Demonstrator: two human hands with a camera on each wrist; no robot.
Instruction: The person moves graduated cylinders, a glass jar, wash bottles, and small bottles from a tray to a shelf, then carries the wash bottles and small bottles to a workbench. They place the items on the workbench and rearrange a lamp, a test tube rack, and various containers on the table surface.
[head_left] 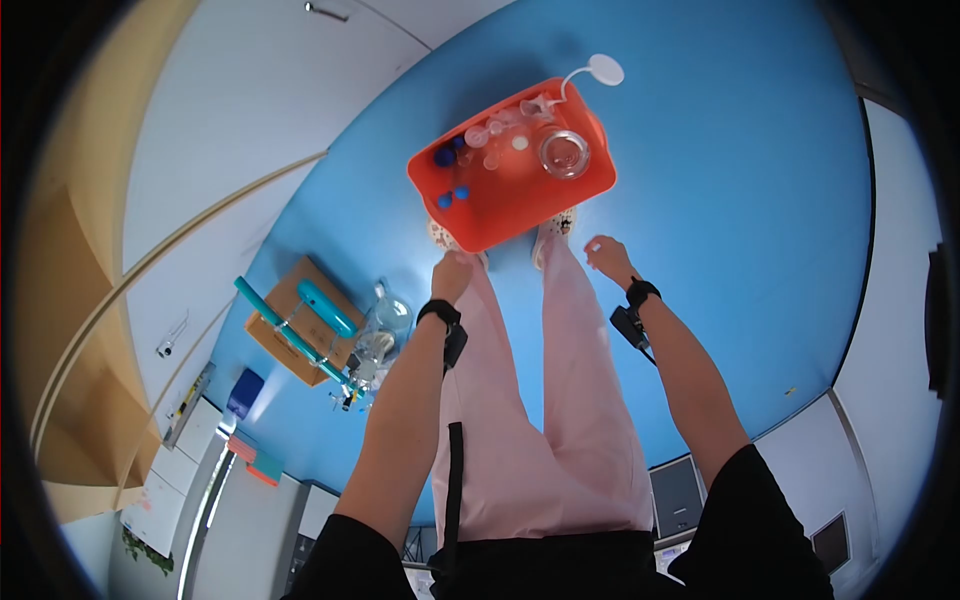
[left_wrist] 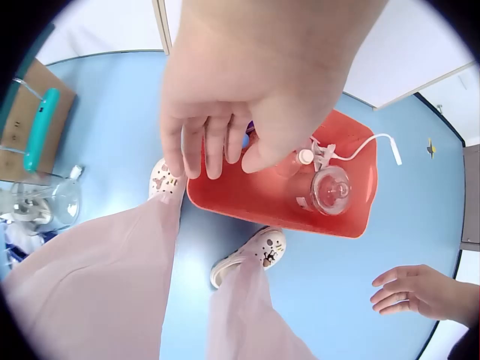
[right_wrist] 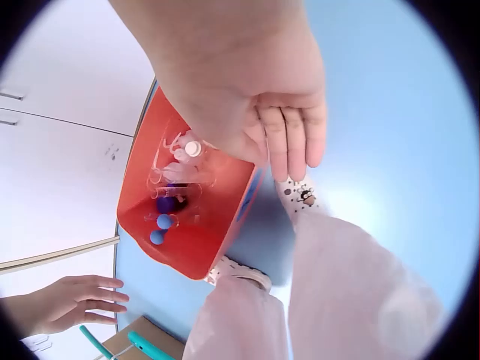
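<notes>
An orange-red tub (head_left: 510, 208) stands on the blue floor before the person's feet. In it are a clear glass jar (head_left: 565, 154), small clear vessels (head_left: 495, 128), blue balls (head_left: 461, 193) and darker blue balls (right_wrist: 166, 203). A white disc on a thin stem (head_left: 606, 69) sticks out over the far rim. My left hand (head_left: 452, 278) hangs at the near left of the tub, holding nothing, its fingers loosely bent in the left wrist view. Past the tub's near right corner is my right hand (head_left: 610, 258), also with nothing in it; the right wrist view shows its fingers (right_wrist: 295, 139) extended.
On the left lies a cardboard box (head_left: 275, 345) with teal bars (head_left: 327, 308) across it. Beside it stand clear glass vessels (head_left: 388, 315). White cabinets (head_left: 240, 90) line the far left. Patterned clogs (left_wrist: 267, 247) stand close to the tub's near side.
</notes>
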